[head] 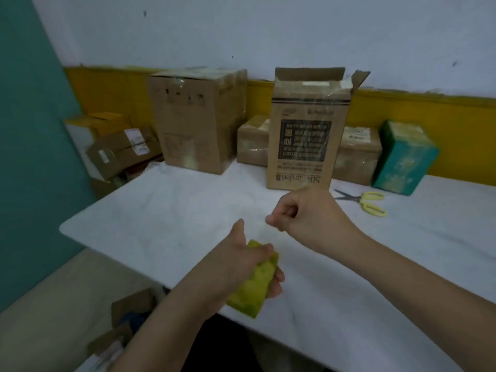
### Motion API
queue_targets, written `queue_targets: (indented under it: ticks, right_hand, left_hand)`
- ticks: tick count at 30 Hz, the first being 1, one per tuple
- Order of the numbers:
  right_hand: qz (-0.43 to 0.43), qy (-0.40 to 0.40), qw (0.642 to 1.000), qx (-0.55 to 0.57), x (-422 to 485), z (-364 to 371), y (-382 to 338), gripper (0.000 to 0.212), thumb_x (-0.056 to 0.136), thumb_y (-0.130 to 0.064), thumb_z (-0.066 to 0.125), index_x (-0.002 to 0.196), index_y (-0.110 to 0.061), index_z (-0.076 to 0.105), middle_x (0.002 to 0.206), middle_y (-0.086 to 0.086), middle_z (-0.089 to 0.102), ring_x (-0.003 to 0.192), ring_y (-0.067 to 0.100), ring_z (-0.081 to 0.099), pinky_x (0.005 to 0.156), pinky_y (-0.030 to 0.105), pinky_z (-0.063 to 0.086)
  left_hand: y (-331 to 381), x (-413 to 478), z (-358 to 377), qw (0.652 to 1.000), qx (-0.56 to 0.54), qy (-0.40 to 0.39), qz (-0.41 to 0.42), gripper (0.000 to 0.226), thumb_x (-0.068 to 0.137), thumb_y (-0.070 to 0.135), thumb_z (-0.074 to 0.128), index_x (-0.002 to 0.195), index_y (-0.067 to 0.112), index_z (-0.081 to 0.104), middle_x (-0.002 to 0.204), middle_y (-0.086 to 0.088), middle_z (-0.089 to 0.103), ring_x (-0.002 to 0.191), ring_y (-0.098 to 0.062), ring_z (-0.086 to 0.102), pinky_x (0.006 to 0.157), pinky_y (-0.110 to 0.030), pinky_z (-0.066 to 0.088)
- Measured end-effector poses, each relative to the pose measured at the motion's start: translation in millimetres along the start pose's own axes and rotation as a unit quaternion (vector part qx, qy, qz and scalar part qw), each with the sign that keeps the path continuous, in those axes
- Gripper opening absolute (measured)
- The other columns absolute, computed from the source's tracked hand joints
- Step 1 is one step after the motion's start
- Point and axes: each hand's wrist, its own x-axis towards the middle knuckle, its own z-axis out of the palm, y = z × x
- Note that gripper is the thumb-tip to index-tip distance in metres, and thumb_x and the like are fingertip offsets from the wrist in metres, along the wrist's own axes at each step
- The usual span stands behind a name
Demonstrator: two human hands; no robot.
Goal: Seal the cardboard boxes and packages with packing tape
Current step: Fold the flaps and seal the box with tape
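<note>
Spreading across mid-frame, a matte white table [161,216] is meeting a white wall [268,36] banded yellow, teal at left, with boxy brown cartons [196,122] lining its far edge, while the left hand [236,264], lower centre, is gripping a yellow-green tape roll [255,291] and the right hand [308,213] is pinching its faint clear strip [259,232].

A white-topped table [174,210] stood against a pale white wall [268,30] with a yellow band [429,124] along its lower part, a teal wall [29,157] rose on the left, and beige floor [53,304] lay below in dim, even light.
</note>
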Motion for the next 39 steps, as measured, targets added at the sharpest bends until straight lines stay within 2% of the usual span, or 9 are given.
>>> queue_targets:
  ticks: [3, 7, 15, 18, 20, 24, 27, 35, 39]
  right_hand:
    - [0.039, -0.041, 0.994, 0.097, -14.6, 5.3, -11.5, 0.02, 0.082, -0.031, 0.078, 0.066, -0.02, 0.076, 0.061, -0.012, 0.07, 0.054, -0.007, 0.059, 0.051, 0.005, 0.04]
    - [0.059, -0.131, 0.978, 0.154, -37.0, 29.8, -14.0, 0.021, 0.081, -0.025, 0.077, 0.06, -0.022, 0.075, 0.068, -0.008, 0.074, 0.075, 0.004, 0.071, 0.073, 0.02, 0.056]
    - [0.007, -0.09, 0.995, -0.048, -64.5, 80.4, 13.9, 0.016, 0.088, -0.036, 0.069, 0.08, -0.023, 0.075, 0.073, -0.012, 0.066, 0.068, 0.003, 0.057, 0.063, 0.012, 0.04]
    - [-0.049, -0.057, 0.981, -0.177, -73.6, 90.9, 14.8, 0.019, 0.091, -0.045, 0.059, 0.086, -0.029, 0.069, 0.076, -0.012, 0.055, 0.072, 0.005, 0.051, 0.057, 0.018, 0.033]
    - [-0.068, -0.022, 0.964, -0.256, -78.4, 94.0, 13.6, 0.026, 0.089, -0.054, 0.056, 0.099, -0.031, 0.066, 0.08, -0.009, 0.057, 0.077, 0.012, 0.058, 0.054, 0.025, 0.033]
    - [-0.01, -0.003, 0.95, -0.312, -64.8, 85.6, 29.2, 0.09, 0.073, -0.084, 0.047, 0.142, -0.028, 0.034, 0.115, -0.001, 0.045, 0.093, 0.019, 0.055, 0.064, 0.031, 0.04]
    - [0.016, -0.033, 0.958, -0.284, -59.4, 83.5, 43.6, 0.092, 0.073, -0.089, 0.035, 0.144, -0.029, 0.035, 0.13, -0.003, 0.038, 0.11, 0.019, 0.047, 0.088, 0.034, 0.041]
    - [0.016, 0.07, 0.98, -0.184, -45.2, 71.9, 54.7, 0.052, 0.094, -0.036, 0.055, 0.142, -0.018, 0.045, 0.136, 0.004, 0.041, 0.114, 0.026, 0.048, 0.094, 0.038, 0.039]
    - [-0.03, 0.266, 0.952, -0.15, -8.1, 17.5, 67.2, 0.049, 0.093, -0.026, 0.06, 0.14, -0.014, 0.05, 0.14, 0.007, 0.045, 0.123, 0.025, 0.047, 0.102, 0.041, 0.043]
  left_hand:
    - [-14.2, -31.6, -5.7, 0.999, 0.032, 0.021, -0.019, 0.071, 0.101, 0.026, 0.055, 0.155, 0.025, 0.009, 0.064, -0.003, 0.073, 0.05, -0.013, 0.068, 0.045, -0.02, 0.051]
    - [-44.1, -57.3, -15.6, 0.997, 0.011, -0.001, -0.075, 0.079, 0.103, 0.031, 0.049, 0.151, 0.045, -0.012, 0.08, -0.021, 0.074, 0.057, -0.027, 0.069, 0.053, -0.03, 0.055]
    - [-116.3, -35.5, -15.3, 0.997, -0.025, 0.062, -0.042, 0.095, 0.097, 0.032, 0.062, 0.135, 0.072, -0.015, 0.093, -0.014, 0.075, 0.063, -0.03, 0.069, 0.058, -0.035, 0.057]
    - [-126.1, -31.2, -16.0, 0.989, 0.01, 0.149, 0.003, 0.092, 0.084, 0.052, 0.072, 0.114, 0.09, -0.006, 0.126, 0.019, 0.062, 0.084, -0.009, 0.073, 0.065, -0.026, 0.058]
    - [-125.1, -30.0, -16.3, 0.959, 0.169, 0.223, 0.04, 0.094, 0.072, 0.075, 0.062, 0.121, 0.084, -0.018, 0.13, 0.025, 0.052, 0.096, 0.007, 0.063, 0.068, -0.011, 0.049]
    - [-122.7, -27.6, -20.7, 0.803, 0.464, 0.368, 0.074, 0.112, 0.062, 0.097, 0.033, 0.144, 0.053, -0.028, 0.112, 0.0, 0.027, 0.098, -0.02, 0.03, 0.084, -0.031, 0.033]
    - [-112.3, -20.8, -22.3, 0.72, 0.563, 0.388, 0.119, 0.108, 0.068, 0.091, 0.032, 0.153, 0.044, -0.014, 0.104, 0.001, 0.02, 0.093, -0.019, 0.024, 0.084, -0.033, 0.026]
    - [-57.6, 67.9, -43.3, 0.654, 0.655, 0.353, 0.135, 0.1, 0.08, 0.083, 0.039, 0.158, 0.03, 0.004, 0.128, -0.006, 0.026, 0.111, -0.028, 0.03, 0.093, -0.041, 0.027]
    - [14.8, 112.7, -45.8, 0.701, 0.533, 0.374, 0.292, 0.067, 0.095, 0.046, 0.057, 0.152, 0.021, 0.035, 0.133, -0.008, 0.038, 0.12, -0.026, 0.036, 0.098, -0.04, 0.038]
